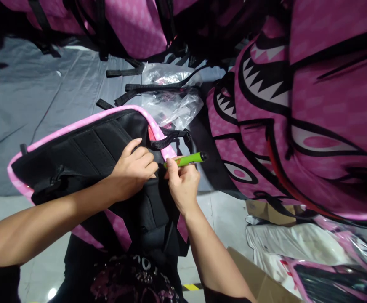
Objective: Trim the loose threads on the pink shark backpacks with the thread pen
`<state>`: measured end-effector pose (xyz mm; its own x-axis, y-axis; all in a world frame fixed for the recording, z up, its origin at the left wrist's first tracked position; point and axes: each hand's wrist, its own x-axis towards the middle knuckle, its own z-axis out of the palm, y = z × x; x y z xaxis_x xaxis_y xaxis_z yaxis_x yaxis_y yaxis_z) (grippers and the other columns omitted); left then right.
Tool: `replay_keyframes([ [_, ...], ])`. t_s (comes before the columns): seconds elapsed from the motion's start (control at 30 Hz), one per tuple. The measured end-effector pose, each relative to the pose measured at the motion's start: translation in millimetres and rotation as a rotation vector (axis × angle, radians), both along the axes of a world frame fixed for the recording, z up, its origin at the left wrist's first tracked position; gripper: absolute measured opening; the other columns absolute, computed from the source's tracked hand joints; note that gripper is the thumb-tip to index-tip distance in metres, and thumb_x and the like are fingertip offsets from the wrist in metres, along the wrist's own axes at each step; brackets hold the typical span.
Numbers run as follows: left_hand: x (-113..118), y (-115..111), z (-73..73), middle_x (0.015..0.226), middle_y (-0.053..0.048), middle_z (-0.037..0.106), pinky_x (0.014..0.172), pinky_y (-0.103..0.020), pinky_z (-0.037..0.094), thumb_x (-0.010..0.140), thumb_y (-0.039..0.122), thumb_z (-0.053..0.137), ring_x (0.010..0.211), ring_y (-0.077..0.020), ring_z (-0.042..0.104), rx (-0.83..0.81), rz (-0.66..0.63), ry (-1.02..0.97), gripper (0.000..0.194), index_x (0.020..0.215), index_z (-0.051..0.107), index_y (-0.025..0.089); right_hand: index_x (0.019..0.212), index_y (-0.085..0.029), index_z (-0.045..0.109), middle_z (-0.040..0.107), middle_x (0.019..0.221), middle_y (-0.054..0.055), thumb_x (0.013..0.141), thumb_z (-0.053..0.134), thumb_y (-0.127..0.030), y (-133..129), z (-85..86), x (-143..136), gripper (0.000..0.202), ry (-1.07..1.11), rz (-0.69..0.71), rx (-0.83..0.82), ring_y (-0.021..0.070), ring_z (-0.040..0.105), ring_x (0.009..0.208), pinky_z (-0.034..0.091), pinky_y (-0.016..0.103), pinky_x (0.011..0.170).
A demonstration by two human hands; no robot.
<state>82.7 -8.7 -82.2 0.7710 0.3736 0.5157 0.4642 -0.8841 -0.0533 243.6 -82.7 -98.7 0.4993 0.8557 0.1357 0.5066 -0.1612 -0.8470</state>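
Observation:
A black backpack panel with pink edging point(85, 124) lies in front of me, its black inner side up and its top toward the right. Across its middle rests my left hand point(135, 168), fingers curled against the black fabric near the bag's right part; whatever its fingertips hold is hidden. My right hand point(183, 181) grips a green pen with a black end point(188, 160) at the pink edge, just beside a black strap loop point(167, 141). The pen's tip points left, toward my left hand.
Pink backpacks with shark faces point(265, 92) are stacked at the right. More pink bags point(136, 27) line the far side. Clear plastic bags point(174, 105) and black straps lie on the grey cloth point(22, 97). Cardboard boxes point(259, 277) and wrapped items stand at the lower right.

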Motion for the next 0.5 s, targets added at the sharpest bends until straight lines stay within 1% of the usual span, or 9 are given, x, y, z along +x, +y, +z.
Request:
replay_keyframes([
  [0.1, 2, 4, 2.7, 0.075, 0.000, 0.054, 0.114, -0.044, 0.034, 0.084, 0.036, 0.076, 0.088, -0.0204, 0.051, -0.015, 0.004, 0.039, 0.030, 0.072, 0.053, 0.019, 0.073, -0.019, 0.054, 0.060, 0.057, 0.002, 0.092, 0.056, -0.057, 3, -0.4, -1, 0.043, 0.005, -0.035, -0.012, 0.0159, 0.056, 0.049, 0.041, 0.030, 0.055],
  [0.17, 2, 6, 4.6, 0.075, 0.001, 0.053, 0.114, -0.044, 0.034, 0.082, 0.038, 0.078, 0.087, -0.0203, 0.051, -0.022, -0.010, 0.063, 0.033, 0.072, 0.053, 0.020, 0.077, -0.018, 0.056, 0.060, 0.056, 0.001, 0.093, 0.056, -0.058, 3, -0.1, -2, 0.042, 0.056, -0.025, -0.020, 0.0156, 0.056, 0.048, 0.041, 0.029, 0.054],
  [0.27, -1, 7, 6.7, 0.077, 0.000, 0.054, 0.115, -0.044, 0.033, 0.081, 0.035, 0.079, 0.089, -0.0203, 0.052, -0.022, -0.023, 0.093, 0.031, 0.074, 0.054, 0.020, 0.082, -0.018, 0.058, 0.059, 0.056, 0.000, 0.094, 0.055, -0.057, 1, 0.8, -5, 0.041, 0.132, -0.008, -0.009, 0.0148, 0.055, 0.046, 0.041, 0.028, 0.052],
  [0.4, -8, -1, 8.0, 0.078, 0.000, 0.056, 0.114, -0.045, 0.032, 0.084, 0.031, 0.075, 0.089, -0.0207, 0.052, 0.008, -0.066, 0.086, 0.023, 0.078, 0.057, 0.018, 0.073, -0.018, 0.055, 0.059, 0.057, 0.003, 0.093, 0.052, -0.060, -8, -1.8, -14, 0.046, 0.040, -0.056, -0.022, 0.0156, 0.054, 0.048, 0.039, 0.030, 0.053],
  [0.5, -17, -7, 10.7, 0.077, -0.001, 0.056, 0.111, -0.045, 0.034, 0.087, 0.032, 0.072, 0.086, -0.0208, 0.052, 0.044, -0.097, 0.098, 0.022, 0.078, 0.058, 0.017, 0.071, -0.019, 0.054, 0.060, 0.058, 0.004, 0.092, 0.052, -0.062, -12, -5.1, -24, 0.048, 0.044, -0.083, 0.013, 0.0163, 0.056, 0.050, 0.040, 0.029, 0.054],
])
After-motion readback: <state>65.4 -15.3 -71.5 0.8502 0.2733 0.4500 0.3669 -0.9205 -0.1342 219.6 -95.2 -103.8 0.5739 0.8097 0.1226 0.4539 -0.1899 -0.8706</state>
